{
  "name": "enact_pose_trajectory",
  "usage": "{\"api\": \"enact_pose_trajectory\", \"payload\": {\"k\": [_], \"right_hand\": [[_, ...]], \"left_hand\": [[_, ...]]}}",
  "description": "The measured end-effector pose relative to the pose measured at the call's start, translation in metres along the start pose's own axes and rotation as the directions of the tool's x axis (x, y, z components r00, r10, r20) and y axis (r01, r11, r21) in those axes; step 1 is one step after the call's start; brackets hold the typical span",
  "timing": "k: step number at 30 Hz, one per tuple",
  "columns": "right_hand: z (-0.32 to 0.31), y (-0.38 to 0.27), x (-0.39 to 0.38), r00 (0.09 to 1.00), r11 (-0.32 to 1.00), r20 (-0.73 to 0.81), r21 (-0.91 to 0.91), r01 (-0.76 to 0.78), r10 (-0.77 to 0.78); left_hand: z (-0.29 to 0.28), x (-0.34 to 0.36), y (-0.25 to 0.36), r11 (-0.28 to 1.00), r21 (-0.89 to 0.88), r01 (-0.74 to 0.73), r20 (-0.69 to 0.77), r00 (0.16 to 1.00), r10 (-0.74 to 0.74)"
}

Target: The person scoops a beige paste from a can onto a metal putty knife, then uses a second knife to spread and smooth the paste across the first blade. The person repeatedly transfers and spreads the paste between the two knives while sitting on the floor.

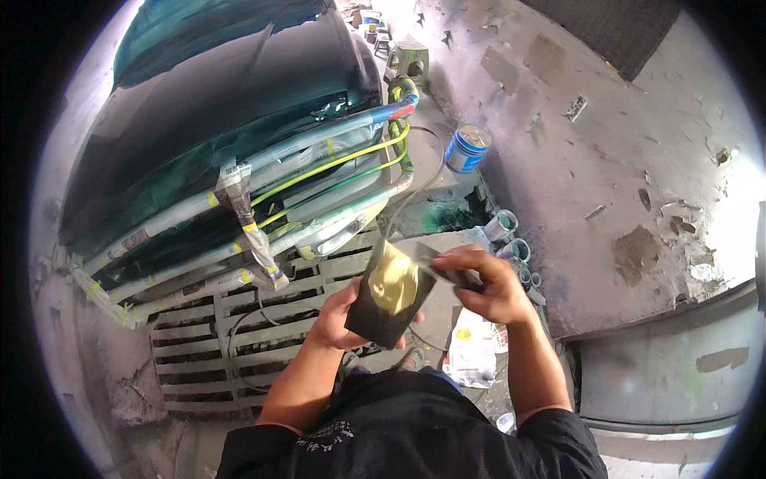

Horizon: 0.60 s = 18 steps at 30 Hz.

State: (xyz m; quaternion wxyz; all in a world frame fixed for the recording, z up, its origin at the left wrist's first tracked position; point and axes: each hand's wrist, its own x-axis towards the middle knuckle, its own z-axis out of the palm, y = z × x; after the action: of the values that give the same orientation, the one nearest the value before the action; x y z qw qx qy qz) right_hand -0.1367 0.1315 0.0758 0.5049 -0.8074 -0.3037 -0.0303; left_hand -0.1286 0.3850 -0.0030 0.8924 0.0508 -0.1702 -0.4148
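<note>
In front of my body, my left hand grips a dark rectangular board from its left side and underneath. A thick smear of pale yellow putty covers much of its upper face. My right hand is closed around a putty knife with a dark handle. The knife's blade lies at the board's upper right edge, close to the putty; motion blur hides whether it touches. Some of the left fingers show past the board's lower right side.
Left stands a dark green vehicle with a paper-wrapped, taped bar frame. A slatted floor grate lies below it. Right are a blue can, several small open cans, a white bag and a paint-spotted wall. A thin hose crosses the floor.
</note>
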Motion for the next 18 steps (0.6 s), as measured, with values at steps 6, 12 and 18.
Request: {"api": "enact_pose_trajectory", "payload": {"k": [6, 12, 18], "right_hand": [[0.035, 0.020, -0.040, 0.844, 0.656, -0.258, 0.742, -0.140, 0.471], [0.052, 0.005, -0.005, 0.822, 0.380, -0.027, 0.895, -0.233, 0.569], [0.019, -0.008, 0.014, 0.893, 0.474, -0.204, 0.880, -0.012, 0.401]], "left_hand": [[0.012, 0.019, -0.002, 0.847, 0.458, -0.270, -0.174, 0.907, 0.383], [-0.008, 0.030, -0.020, 0.544, 0.761, -0.352, 0.062, 0.875, 0.480], [-0.009, 0.018, 0.003, 0.142, 0.983, -0.120, 0.064, 0.935, 0.350]]}}
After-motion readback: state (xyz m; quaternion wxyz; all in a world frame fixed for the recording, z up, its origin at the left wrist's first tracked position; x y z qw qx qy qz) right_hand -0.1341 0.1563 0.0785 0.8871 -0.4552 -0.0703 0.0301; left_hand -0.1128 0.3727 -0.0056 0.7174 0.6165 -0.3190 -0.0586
